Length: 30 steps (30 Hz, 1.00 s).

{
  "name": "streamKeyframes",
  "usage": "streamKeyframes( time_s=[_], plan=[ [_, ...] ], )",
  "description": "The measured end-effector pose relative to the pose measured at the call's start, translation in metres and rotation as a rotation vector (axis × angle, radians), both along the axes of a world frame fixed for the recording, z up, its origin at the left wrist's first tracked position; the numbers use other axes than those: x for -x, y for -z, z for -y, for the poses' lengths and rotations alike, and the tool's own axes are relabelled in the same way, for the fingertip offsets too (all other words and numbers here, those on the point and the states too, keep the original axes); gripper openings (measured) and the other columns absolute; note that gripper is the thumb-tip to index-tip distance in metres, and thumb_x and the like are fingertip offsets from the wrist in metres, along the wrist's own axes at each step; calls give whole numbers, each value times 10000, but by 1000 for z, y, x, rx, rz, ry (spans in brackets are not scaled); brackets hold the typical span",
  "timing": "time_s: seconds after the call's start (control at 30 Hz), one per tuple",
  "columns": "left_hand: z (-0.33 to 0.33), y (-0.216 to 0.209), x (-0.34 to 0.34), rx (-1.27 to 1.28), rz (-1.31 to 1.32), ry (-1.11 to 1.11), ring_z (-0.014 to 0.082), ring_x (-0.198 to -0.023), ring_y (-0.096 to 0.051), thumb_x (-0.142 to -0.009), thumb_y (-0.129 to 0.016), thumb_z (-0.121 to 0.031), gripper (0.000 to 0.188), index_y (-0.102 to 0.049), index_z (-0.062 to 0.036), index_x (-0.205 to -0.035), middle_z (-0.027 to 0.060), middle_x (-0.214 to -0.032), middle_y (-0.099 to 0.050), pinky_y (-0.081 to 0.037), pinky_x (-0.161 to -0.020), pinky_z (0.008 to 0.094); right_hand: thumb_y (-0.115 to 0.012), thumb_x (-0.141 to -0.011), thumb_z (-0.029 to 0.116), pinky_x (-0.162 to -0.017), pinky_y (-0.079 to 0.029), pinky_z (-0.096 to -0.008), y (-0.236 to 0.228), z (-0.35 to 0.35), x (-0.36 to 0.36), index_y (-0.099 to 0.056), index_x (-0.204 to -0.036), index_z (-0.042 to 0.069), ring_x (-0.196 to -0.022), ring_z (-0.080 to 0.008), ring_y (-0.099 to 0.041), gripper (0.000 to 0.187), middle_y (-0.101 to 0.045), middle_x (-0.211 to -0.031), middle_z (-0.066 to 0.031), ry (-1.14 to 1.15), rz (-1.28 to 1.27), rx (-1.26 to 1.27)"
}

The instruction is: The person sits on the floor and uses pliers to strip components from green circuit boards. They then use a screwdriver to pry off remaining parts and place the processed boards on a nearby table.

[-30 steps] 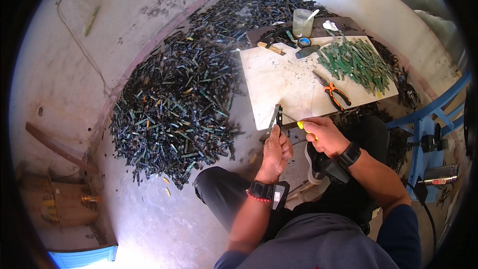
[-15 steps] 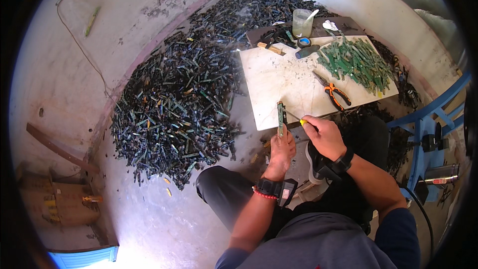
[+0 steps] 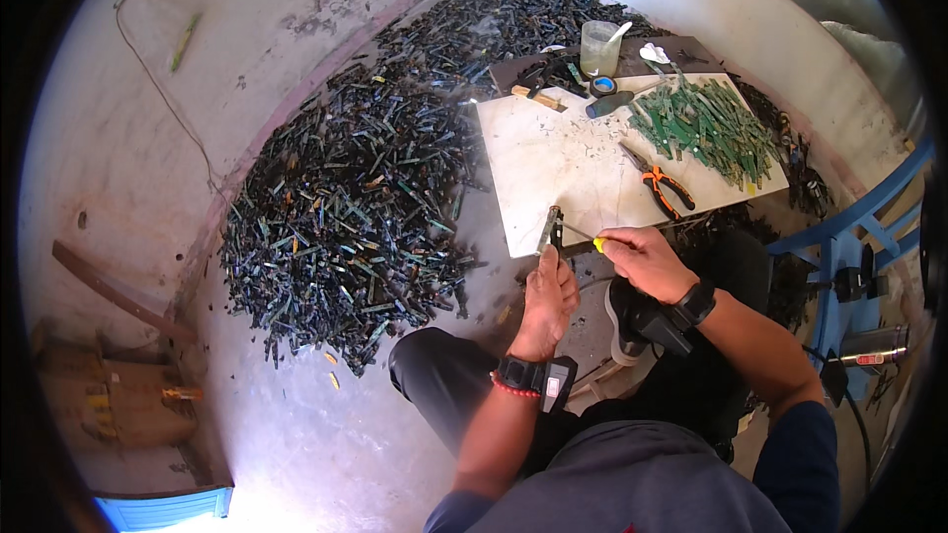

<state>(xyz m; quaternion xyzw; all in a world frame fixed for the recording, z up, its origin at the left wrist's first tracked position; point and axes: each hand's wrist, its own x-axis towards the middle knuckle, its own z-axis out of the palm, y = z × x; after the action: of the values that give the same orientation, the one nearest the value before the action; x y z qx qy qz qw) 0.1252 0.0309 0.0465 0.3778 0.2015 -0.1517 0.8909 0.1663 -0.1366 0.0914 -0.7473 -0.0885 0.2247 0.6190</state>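
Observation:
My left hand [image 3: 549,301] is closed around the lower end of a narrow circuit board strip [image 3: 550,225], held upright at the near edge of a white board [image 3: 553,168]. The strip has a dark side facing right. My right hand [image 3: 647,262] grips a screwdriver [image 3: 599,245]; the yellow part of its handle shows, and its thin shaft points left to the strip. Whether its tip touches the strip is too small to tell. Orange-and-black pliers [image 3: 660,183] lie on the board, beside a heap of green circuit board strips [image 3: 706,128].
A large pile of dark strips [image 3: 346,207] covers the floor to the left and back. Along the board's far side stand a cloudy cup [image 3: 598,47] with a white spoon, a tape roll [image 3: 602,86] and a dark-handled tool [image 3: 609,105]. A blue stool frame [image 3: 839,266] is at right.
My left hand has shifted slightly left and turned the strip, so its dark side now faces the screwdriver. My right hand moved a little, still holding the screwdriver.

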Motion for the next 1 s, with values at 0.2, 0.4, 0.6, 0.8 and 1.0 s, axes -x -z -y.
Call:
streamKeyframes(
  time_s=[0.2, 0.4, 0.6, 0.8, 1.0],
  plan=[
    [2, 2, 1, 2, -14, 9, 81, -385, -136, -969, -370, -460, 502, -238, -190, -568, -66, -491, -189, -132, -368, 248, -542, -909, 169, -463, -326, -198, -12, -11, 22, -568, -1120, 86, -519, -56, -417, 228, -510, -691, -2, 246, -642, -516],
    [3, 1, 1, -40, -24, 10, 74, -383, -150, -975, -362, -453, 496, -241, -190, -572, -72, -492, -197, -138, -367, 246, -542, -918, 165, -454, -315, -205, -1, -23, 38, -565, -1121, 102, -503, -40, -394, 215, -525, -756, -4, 235, -629, -785],
    [7, 7, 3, -65, 26, 16, 76, -382, -162, -979, -350, -453, 485, -256, -185, -585, -71, -494, -197, -151, -370, 241, -558, -922, 172, -482, -324, -187, 3, -27, 38, -591, -1106, 72, -536, -24, -401, 212, -514, -699, 34, 316, -293, -435],
    [13, 11, -2, -31, 2, 1, 71, -381, -172, -978, -325, -478, 490, -270, -178, -594, -73, -496, -195, -158, -363, 236, -592, -852, 125, -532, -451, -308, 23, -18, 23, -584, -1135, 52, -590, -202, -585, 293, -601, -693, -137, 177, 737, 334],
    [10, 10, -2, 7, -72, 8, 63, -376, -179, -973, -331, -501, 503, -266, -174, -596, -76, -492, -206, -141, -351, 229, -585, -823, 128, -510, -466, -394, 9, -14, 28, -567, -1165, 78, -583, -290, -591, 347, -583, -660, -98, -45, 998, 858]
  ],
)
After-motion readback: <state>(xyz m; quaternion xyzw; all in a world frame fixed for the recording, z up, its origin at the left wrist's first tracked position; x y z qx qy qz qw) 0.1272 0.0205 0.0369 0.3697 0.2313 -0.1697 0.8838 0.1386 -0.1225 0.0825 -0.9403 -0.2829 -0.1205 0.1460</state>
